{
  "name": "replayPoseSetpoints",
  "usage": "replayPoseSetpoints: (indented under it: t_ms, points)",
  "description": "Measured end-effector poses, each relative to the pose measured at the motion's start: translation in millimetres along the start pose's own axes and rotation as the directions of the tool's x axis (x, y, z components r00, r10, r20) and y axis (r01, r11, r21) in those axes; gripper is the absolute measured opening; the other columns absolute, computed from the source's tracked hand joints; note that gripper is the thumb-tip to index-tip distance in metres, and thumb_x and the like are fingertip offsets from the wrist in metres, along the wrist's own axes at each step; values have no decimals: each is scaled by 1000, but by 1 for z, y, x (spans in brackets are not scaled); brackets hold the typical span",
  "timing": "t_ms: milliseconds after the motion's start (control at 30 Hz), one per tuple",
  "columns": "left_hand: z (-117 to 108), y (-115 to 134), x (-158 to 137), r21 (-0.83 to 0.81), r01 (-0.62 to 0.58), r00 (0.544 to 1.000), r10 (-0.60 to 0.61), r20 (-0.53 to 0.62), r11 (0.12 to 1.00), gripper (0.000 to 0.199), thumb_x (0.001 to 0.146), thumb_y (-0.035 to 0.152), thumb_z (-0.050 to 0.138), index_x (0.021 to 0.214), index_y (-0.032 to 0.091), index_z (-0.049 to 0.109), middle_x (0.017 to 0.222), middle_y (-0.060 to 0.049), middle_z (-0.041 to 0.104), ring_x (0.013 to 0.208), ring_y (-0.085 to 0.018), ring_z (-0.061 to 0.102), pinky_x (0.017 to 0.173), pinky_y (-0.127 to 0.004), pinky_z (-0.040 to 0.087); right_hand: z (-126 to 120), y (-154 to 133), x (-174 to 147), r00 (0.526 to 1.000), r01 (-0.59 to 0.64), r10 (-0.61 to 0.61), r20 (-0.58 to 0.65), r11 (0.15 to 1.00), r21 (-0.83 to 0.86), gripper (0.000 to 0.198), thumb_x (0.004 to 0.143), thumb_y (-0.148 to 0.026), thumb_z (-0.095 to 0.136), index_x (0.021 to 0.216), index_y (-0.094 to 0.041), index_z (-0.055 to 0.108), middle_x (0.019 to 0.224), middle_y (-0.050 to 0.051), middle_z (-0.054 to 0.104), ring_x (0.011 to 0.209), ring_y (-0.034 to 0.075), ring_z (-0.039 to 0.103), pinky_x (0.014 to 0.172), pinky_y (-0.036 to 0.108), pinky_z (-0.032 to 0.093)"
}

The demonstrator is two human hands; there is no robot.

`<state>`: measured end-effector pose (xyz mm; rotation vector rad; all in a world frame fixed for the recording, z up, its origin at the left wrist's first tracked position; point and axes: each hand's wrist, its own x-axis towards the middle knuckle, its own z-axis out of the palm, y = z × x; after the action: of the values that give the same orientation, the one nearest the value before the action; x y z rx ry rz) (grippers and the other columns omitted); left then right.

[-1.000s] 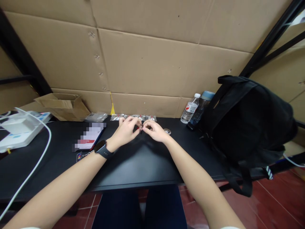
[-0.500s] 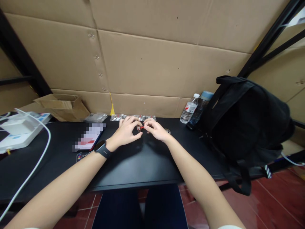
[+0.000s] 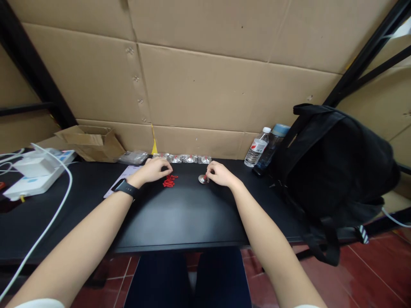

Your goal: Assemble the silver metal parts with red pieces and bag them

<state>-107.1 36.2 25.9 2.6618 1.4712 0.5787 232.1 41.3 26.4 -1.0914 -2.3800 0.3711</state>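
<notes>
My left hand (image 3: 158, 169) is closed in a pinch at the upper edge of a bunched red cord (image 3: 168, 182) lying on the black tabletop; its fingertips meet the cord. To the right, my right hand (image 3: 220, 174) pinches a small round metal cymbal (image 3: 202, 179) by the red bit at its middle, the shiny disc tilted at table level. Part of the disc is hidden behind the fingers. Behind both hands, several similar discs in clear wrappers (image 3: 190, 158) stand in a row along the cardboard wall.
Left of my left hand are a phone (image 3: 123, 179), a plastic bag (image 3: 132, 157), an opened cardboard box (image 3: 93, 143) and a white power strip (image 3: 30, 184) with cables. On the right stand a water bottle (image 3: 257, 147), a blue-lidded bottle (image 3: 272, 143) and a black backpack (image 3: 334, 167).
My hands have moved apart from a shared hold on a disc with red cord. The left went leftward to the red cord, now lying bunched on the table; the right has a disc at table level.
</notes>
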Motion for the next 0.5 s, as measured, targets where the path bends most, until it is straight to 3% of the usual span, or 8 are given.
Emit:
replayPoseSetpoints:
  t_ms: [100,200,333,500]
  points:
    - [11,3,2,-6,-18,999,18,47,1000,25,89,42,57,90,26,77,102,-4,76,99,-24,66,90,-35,43,-10,9,-2,995,-95,93,-32,992,-79,15,90,-23,62,78,-17,67,88,5,65,82,17,61,80,28,46]
    - [20,11,5,-15,-32,998,32,48,999,21,86,40,61,87,26,78,102,-4,75,100,-25,65,91,-35,41,-24,22,-8,975,-222,222,-22,961,-166,10,86,-26,68,91,-18,70,99,8,68,92,20,64,84,29,47]
    - [27,18,8,49,11,999,-13,34,999,20,85,38,62,86,26,77,103,-5,75,106,-29,61,95,-40,39,-40,40,-18,924,-338,368,107,914,-225,40,74,-29,80,111,-18,71,118,12,68,102,24,66,89,30,49]
    - [34,27,8,60,41,999,-42,28,997,20,89,36,58,85,25,73,102,-7,74,106,-29,58,95,-41,38,-47,47,-24,898,-359,382,218,923,-141,53,66,-27,84,117,-21,70,118,6,72,97,20,70,85,26,51]
